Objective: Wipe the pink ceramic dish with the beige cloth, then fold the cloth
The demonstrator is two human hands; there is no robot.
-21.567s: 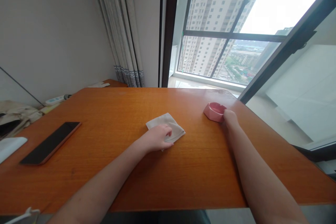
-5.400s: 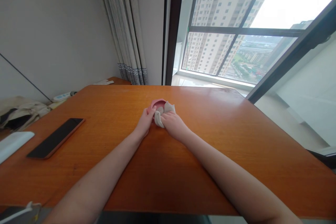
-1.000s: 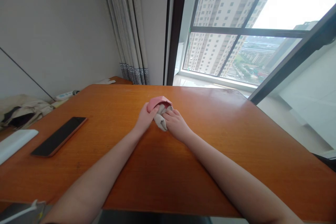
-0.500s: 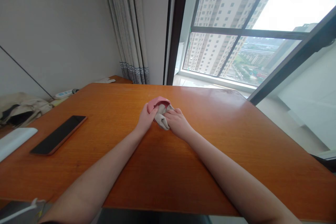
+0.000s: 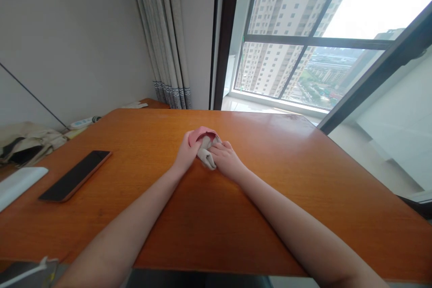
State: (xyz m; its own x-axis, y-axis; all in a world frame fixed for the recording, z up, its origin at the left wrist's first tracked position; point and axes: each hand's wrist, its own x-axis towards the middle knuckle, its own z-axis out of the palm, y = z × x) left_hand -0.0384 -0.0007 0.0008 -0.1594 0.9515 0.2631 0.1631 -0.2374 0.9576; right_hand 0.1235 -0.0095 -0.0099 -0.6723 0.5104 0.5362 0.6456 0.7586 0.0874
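Note:
Over the middle of the table (image 5: 175, 225), my left hand (image 5: 185, 155) is closed on the left side of a pink item with a curved rim (image 5: 203, 132), its thumb in front. What kind of thing the pink item is, I cannot make out. A light grey cloth (image 5: 206, 155) is bunched up in its opening, with one folded end hanging toward me. From the right, my right hand (image 5: 225, 157) presses its closed fingers onto the cloth at the pink rim. The fingertips of both hands are partly hidden by the pink item and the cloth.
A dark-screened phone (image 5: 76, 175) lies on the left of the table, beside a white object (image 5: 22, 184) at the edge. Behind them are a power strip (image 5: 84, 122) and a heap of beige fabric (image 5: 29, 141). Beyond the table are a curtain (image 5: 165, 40) and a large window.
The cloth and my right hand have shifted very slightly left and toward me. Both hands keep their hold, and the camera view has tilted a little.

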